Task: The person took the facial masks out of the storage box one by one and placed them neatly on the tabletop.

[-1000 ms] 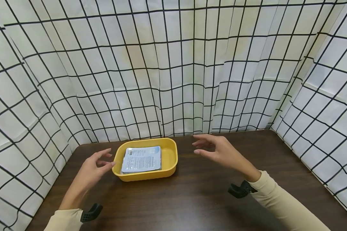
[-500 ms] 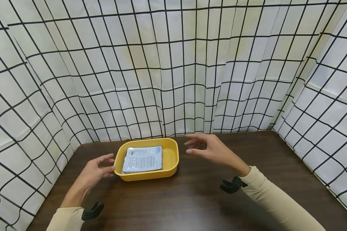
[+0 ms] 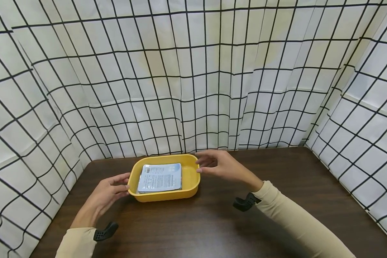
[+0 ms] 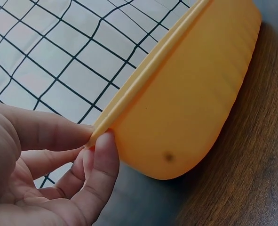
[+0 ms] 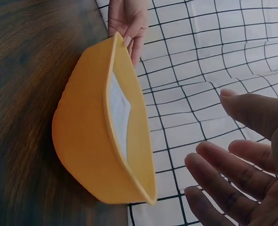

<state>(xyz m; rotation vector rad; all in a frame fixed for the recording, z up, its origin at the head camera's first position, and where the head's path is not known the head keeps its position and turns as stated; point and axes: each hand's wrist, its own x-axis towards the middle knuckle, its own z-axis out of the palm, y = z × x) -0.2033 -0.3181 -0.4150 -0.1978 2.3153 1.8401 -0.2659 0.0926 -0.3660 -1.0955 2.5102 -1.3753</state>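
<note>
A yellow plastic basin [image 3: 167,196] stands on the table, holding flat pale-blue printed packets [image 3: 160,177], apparently stacked, toward its left side. At its left end, my left hand [image 3: 104,193] pinches the rim between thumb and fingers; the left wrist view shows the grip on the basin wall [image 4: 176,103] close up. My right hand [image 3: 224,166] hovers by the right end, thumb and fingers apart. In the right wrist view, that hand [image 5: 242,183] holds nothing and a gap separates it from the basin [image 5: 82,127].
The dark brown wooden table [image 3: 193,229] extends in front of the basin and to its right. White cloth with a black grid [image 3: 200,89] walls off the back and both sides. Black wrist devices [image 3: 105,232] sit at both sleeves.
My right hand has moved left to the basin's right end. The left hand has closed in from beside the basin and now pinches its rim. The basin stays about where it was.
</note>
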